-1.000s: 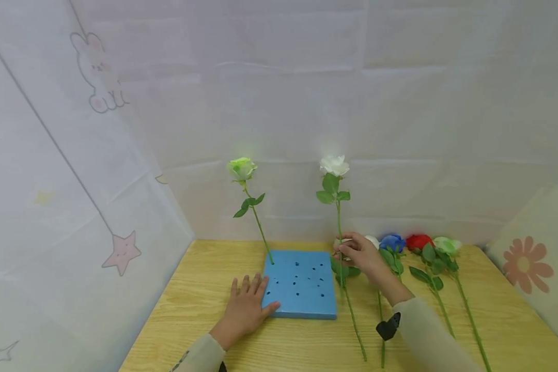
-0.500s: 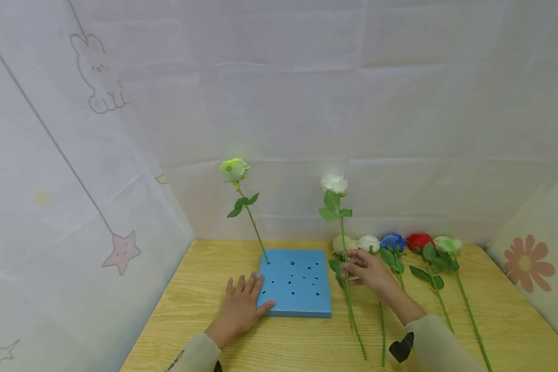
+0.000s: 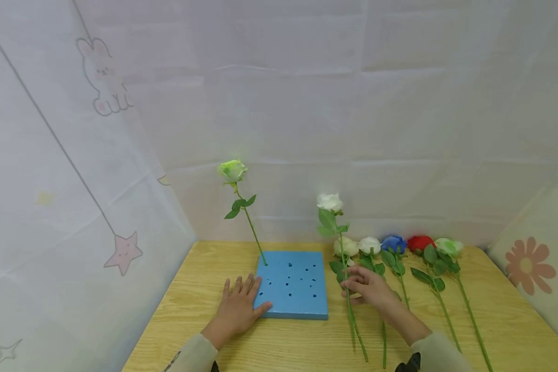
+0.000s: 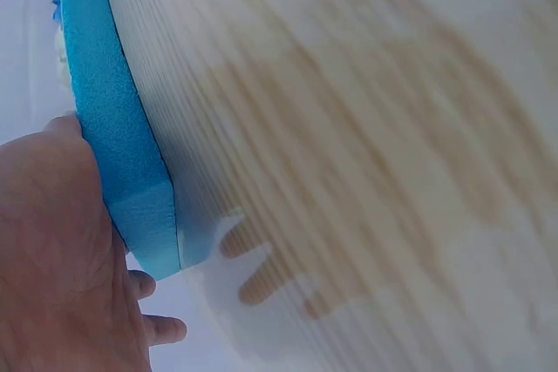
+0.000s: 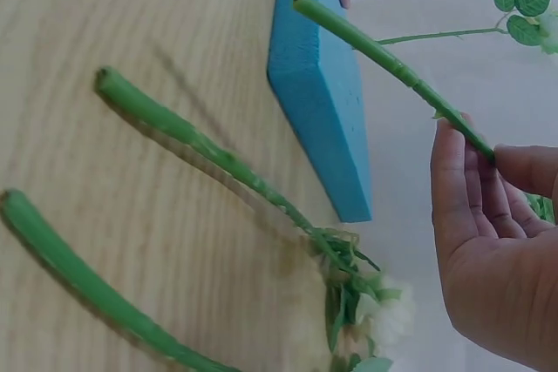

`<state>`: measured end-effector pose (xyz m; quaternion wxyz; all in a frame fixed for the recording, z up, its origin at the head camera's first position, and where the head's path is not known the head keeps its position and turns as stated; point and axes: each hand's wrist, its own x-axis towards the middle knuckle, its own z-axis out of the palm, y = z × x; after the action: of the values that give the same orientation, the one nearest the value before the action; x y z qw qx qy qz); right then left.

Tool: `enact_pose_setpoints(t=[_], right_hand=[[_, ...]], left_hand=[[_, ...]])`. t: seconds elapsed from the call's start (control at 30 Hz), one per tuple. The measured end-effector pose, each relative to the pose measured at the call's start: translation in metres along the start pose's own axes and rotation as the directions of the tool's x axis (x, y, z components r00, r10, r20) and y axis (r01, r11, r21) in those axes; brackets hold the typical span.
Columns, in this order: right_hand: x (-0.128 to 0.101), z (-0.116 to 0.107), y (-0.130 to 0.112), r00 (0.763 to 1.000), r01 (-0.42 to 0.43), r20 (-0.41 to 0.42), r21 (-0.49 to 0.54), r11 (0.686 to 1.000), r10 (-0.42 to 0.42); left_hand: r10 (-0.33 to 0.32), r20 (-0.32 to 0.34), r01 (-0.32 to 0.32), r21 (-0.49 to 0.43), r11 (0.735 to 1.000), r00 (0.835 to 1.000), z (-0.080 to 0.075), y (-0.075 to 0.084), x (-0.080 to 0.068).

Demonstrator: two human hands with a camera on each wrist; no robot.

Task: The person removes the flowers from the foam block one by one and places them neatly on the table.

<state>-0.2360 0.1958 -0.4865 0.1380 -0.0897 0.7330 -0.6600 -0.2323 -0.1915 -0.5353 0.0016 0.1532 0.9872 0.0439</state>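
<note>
My right hand [image 3: 369, 289] pinches the stem of a white rose [image 3: 330, 203] between thumb and fingers. In the right wrist view, the cut end of that green stem [image 5: 392, 65] points up and left, free of the table. My left hand [image 3: 237, 306] lies with its fingers spread at the left edge of a blue foam block [image 3: 299, 305], thumb over the front left corner. Several small holes dot the block's top. A pale green rose [image 3: 232, 171] stands in the back left hole, leaning left.
On the wooden table [image 3: 186, 310], right of the block, lie a cream rose [image 3: 346, 246], another white rose [image 3: 369, 245], a blue rose [image 3: 393, 244], a red rose [image 3: 420, 243] and a second pale green rose [image 3: 448, 246]. A white cloth [image 3: 279, 103] hangs behind.
The held white rose has come down, its stem tilting more, as my right hand moved lower and slightly right. The block, its standing rose and my left hand have shifted a little left.
</note>
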Motion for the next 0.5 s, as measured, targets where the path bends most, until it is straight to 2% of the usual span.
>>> enact_pose_setpoints(t=[0.23,0.5], right_hand=[[-0.005,0.004,0.008,1.0,-0.019,0.015,0.026,0.999,0.019],[-0.007,0.009,0.017,0.995,-0.103,0.002,0.05,0.993,0.103]], left_hand=[[0.01,-0.01,-0.01,-0.006,1.0,1.0,-0.004,0.0,-0.003],[0.009,-0.025,-0.008,0.009,1.0,1.0,-0.001,-0.003,-0.004]])
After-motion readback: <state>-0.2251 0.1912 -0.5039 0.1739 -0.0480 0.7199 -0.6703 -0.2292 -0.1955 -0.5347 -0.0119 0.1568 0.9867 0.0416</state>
